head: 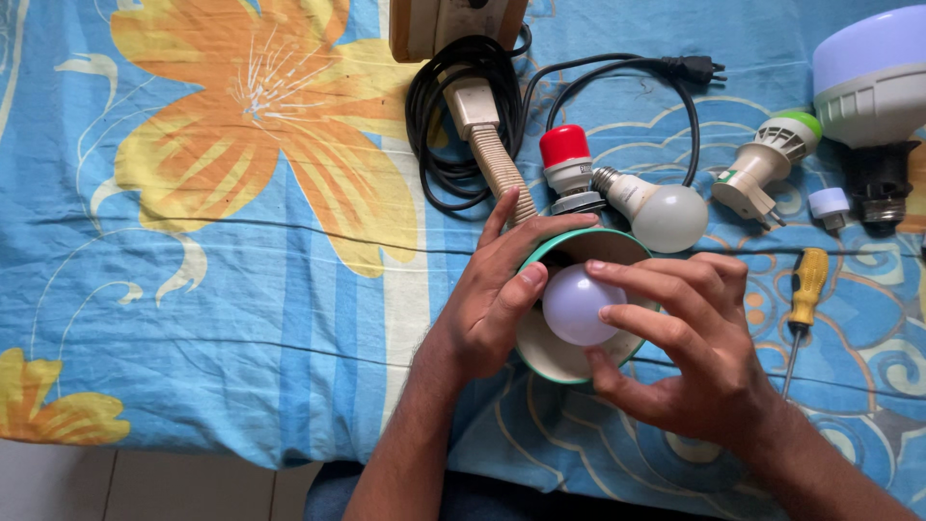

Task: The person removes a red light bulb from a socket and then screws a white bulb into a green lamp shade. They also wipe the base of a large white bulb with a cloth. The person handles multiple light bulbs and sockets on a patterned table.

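Note:
A green desk-lamp shade (540, 359) with a cream inside lies on the flowered blue sheet, mouth up. A round white bulb (573, 305) sits inside it. My left hand (492, 294) wraps the shade's left side, thumb against the bulb. My right hand (690, 338) comes from the right, with fingertips pinching the bulb from above and below. The lamp's ribbed beige neck (503, 166) runs up from the shade toward a cream base (439, 24) at the top edge.
A coiled black cord (434, 125) and plug (696, 68) lie above. Nearby are a red-capped bulb (567, 164), a loose white bulb (661, 212), a green-tipped bulb (772, 159), a large bulb (868, 77), a small white adapter (830, 205) and a yellow-handled screwdriver (805, 289). The sheet's edge is at the lower left.

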